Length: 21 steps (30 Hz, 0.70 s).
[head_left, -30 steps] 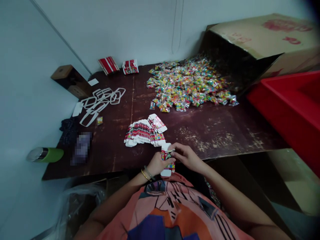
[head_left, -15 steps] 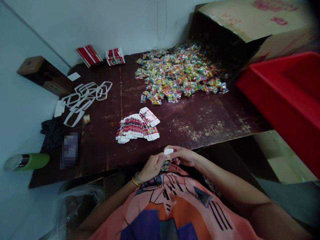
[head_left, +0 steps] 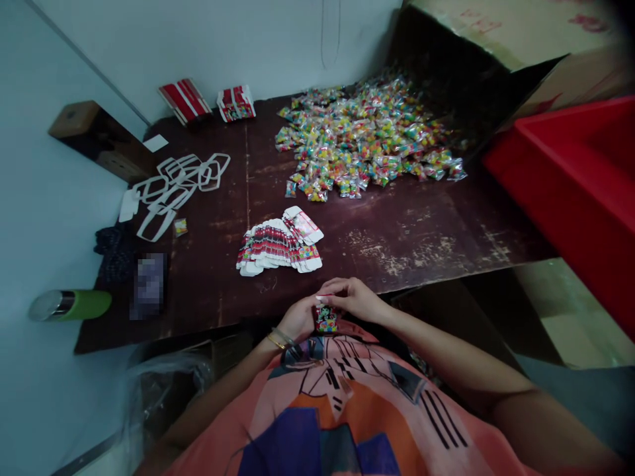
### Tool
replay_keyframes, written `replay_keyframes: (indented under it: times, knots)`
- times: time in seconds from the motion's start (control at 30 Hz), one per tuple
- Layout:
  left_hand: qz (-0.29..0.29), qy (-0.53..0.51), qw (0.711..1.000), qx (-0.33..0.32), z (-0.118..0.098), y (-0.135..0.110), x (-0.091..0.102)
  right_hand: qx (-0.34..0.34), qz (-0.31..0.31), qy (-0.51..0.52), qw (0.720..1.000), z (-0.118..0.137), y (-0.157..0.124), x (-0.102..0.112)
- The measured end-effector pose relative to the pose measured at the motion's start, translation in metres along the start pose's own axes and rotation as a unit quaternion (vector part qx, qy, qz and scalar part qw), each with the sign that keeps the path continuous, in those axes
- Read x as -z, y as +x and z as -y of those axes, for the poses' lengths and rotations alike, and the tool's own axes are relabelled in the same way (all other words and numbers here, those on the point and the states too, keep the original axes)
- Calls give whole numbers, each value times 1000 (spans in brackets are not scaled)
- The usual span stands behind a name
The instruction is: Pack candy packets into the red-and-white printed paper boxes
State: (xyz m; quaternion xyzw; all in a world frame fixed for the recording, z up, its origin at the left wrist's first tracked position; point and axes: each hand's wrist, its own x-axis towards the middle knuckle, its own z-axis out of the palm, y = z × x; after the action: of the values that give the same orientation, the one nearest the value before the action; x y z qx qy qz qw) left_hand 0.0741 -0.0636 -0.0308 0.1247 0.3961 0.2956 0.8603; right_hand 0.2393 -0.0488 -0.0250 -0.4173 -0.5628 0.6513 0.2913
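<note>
A small printed candy box (head_left: 327, 320) is held close to my body at the table's front edge. My left hand (head_left: 299, 320) grips its left side, fingers partly hidden behind it. My right hand (head_left: 355, 299) is closed at the box's top end, thumb and fingers on the white flap. Just beyond my hands lies a fanned stack of flattened candy boxes (head_left: 278, 246), red and white with white flaps. Farther back spreads a large heap of small clear bags of colourful candy (head_left: 357, 145).
White paper bands (head_left: 173, 185) and one candy bag (head_left: 180, 227) lie left. Two red-and-white carton bundles (head_left: 236, 104) stand at the wall near a wooden block (head_left: 102, 142). A green bottle (head_left: 84, 305) is front left; a red bin (head_left: 555, 178) and cardboard box (head_left: 540, 86) are right.
The white flap at the box's top now shows less, with my right fingers over it, and more of the printed face shows. The whole view has shifted slightly.
</note>
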Motion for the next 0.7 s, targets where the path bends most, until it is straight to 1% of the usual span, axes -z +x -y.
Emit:
replay_keyframes:
  times: [0.1,0.17,0.2,0.3,0.33,0.37,0.43,0.5,0.57,0.6,0.63,0.67,0.7]
  knots:
    - [67,-21,997,38,-7,-8,-1,-8,-12,-13,1000,-10,4,6]
    - [93,-14,995,37,-10,-11,-1,-1,-34,-34,999,-14,7,12]
    - [97,-2,995,31,-10,-12,0,-2,-31,-33,999,-15,9,16]
    - [92,45,994,24,-7,-11,4,-26,18,-4,1000,-14,11,23]
    - [88,55,994,24,-5,-10,6,-22,26,-8,999,-12,10,24]
    - [85,62,994,25,-3,-9,9,-7,30,-26,999,-10,7,24]
    - [84,68,994,30,1,-8,13,53,40,-101,993,-5,-3,20]
    - [86,88,992,29,3,-7,16,123,68,-198,970,1,-14,15]
    - [77,153,985,1,1,-5,17,174,116,-267,941,6,-18,15]
    - [59,201,977,-27,-2,-4,16,192,144,-284,928,8,-14,21]
    - [34,257,964,-61,-8,-3,14,204,162,-297,919,8,-6,31]
    - [10,314,945,-93,-15,-3,11,205,151,-315,914,9,6,48]
    - [-14,369,922,-119,-24,-4,9,199,115,-338,913,9,20,71]
